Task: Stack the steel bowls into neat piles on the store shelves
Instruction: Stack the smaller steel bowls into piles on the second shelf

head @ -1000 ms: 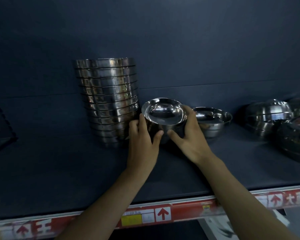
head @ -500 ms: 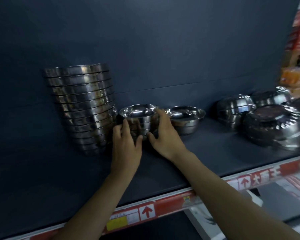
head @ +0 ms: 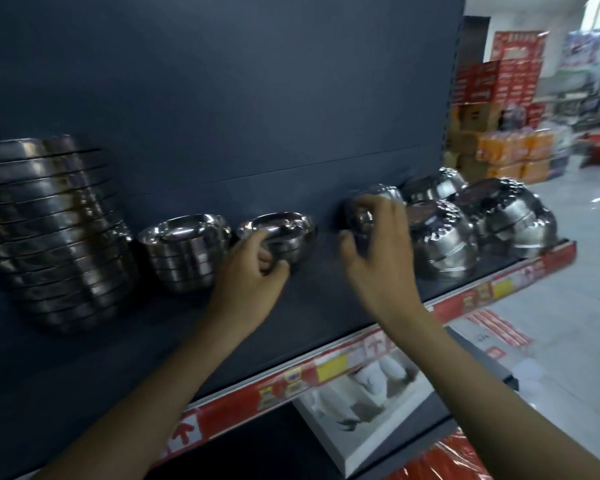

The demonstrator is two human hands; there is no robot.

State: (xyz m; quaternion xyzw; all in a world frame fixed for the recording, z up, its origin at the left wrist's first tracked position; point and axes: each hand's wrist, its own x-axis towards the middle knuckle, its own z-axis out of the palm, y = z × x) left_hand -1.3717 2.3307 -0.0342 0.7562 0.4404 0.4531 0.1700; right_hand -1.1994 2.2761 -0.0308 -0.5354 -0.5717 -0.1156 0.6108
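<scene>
On the dark shelf (head: 326, 306) a tall leaning pile of steel bowls (head: 49, 230) stands at the left. Beside it is a short pile of small bowls (head: 184, 251), then a lower pile (head: 288, 237). My left hand (head: 253, 271) grips the left side of that lower pile, index finger at the rim and thumb below. My right hand (head: 378, 251) curls its fingers over an overturned bowl (head: 361, 216) further right, thumb at the bowl's lower edge. The view is motion-blurred.
Several piles of overturned embossed steel bowls (head: 444, 237) crowd the shelf's right end. A red price strip (head: 291, 379) runs along the shelf's front edge, with white boxed goods (head: 368, 393) on the shelf below. The store aisle with stacked cartons (head: 513, 150) lies to the right.
My view has swung right. Both hands left the short pile of small bowls: the left went to the lower pile beside it, the right to an overturned bowl.
</scene>
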